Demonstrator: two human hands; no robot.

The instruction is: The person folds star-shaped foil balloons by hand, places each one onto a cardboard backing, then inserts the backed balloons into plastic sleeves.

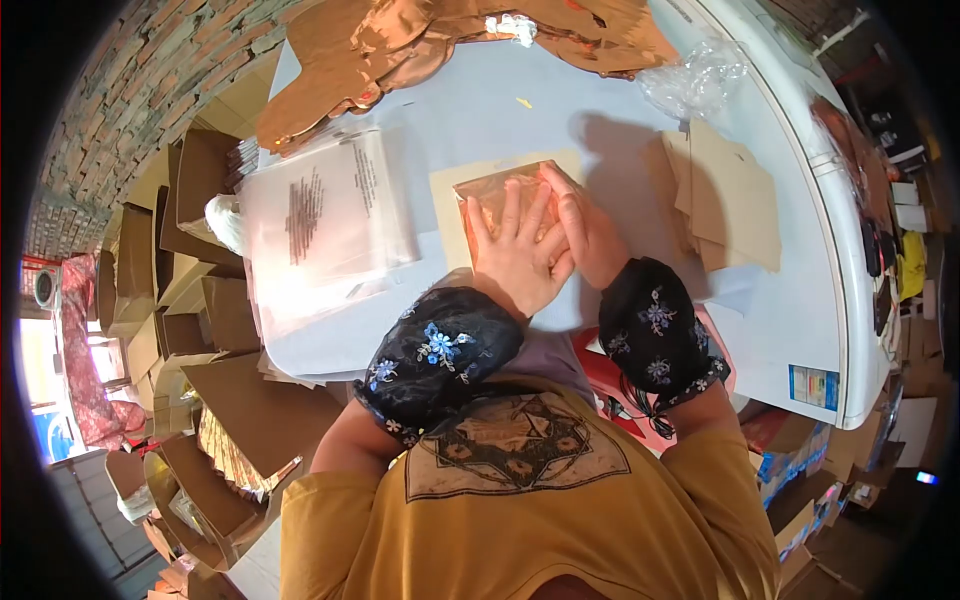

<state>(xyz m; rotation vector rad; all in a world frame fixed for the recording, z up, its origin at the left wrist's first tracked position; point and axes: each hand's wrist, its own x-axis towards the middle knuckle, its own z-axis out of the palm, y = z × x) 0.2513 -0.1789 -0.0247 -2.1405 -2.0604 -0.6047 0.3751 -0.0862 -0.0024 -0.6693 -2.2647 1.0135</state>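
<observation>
A shiny copper-coloured foil sheet (480,187) lies on a beige card (447,215) on the table in front of me. My left hand (520,255) rests flat on the foil with its fingers spread. Against it, my right hand (592,235) lies with its fingers stretched along the foil's right edge, partly over the left hand's side. Neither hand grasps anything that I can see. Both hands hide the lower part of the foil and card.
Clear printed plastic bags (330,215) are stacked at left. Beige cards (740,195) lie at right. Copper-coloured sheets (610,40) and crumpled clear plastic (700,78) lie at the back of the table (470,110). Cardboard boxes (255,400) crowd the left side.
</observation>
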